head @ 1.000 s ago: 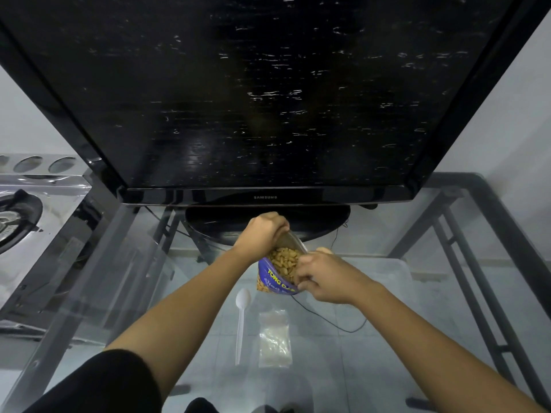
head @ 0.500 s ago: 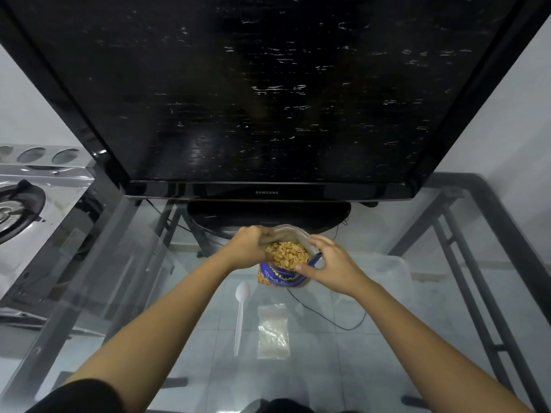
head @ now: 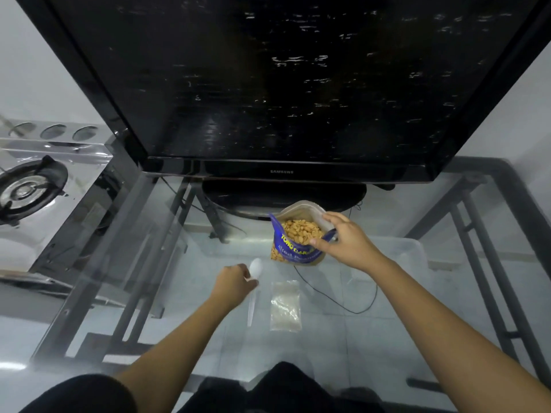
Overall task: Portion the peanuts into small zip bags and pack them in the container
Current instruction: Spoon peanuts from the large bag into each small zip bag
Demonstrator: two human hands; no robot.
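Right hand [head: 347, 244] pinches open rim of peanut bag [head: 293, 251], peanuts [head: 301, 231] just left of grip. Left hand [head: 234, 283] curled round neck of white plastic spoon [head: 255, 268]; empty zip bags [head: 284, 305] just right of it.

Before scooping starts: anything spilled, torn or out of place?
Nothing stands out. The blue foil peanut bag is upright, held by the right hand; nothing spilled on the glass table; the clear zip bags lie flat.

spoon [head: 251, 307] left of zip bag [head: 285, 305] | peanut bag [head: 290, 250] behind both
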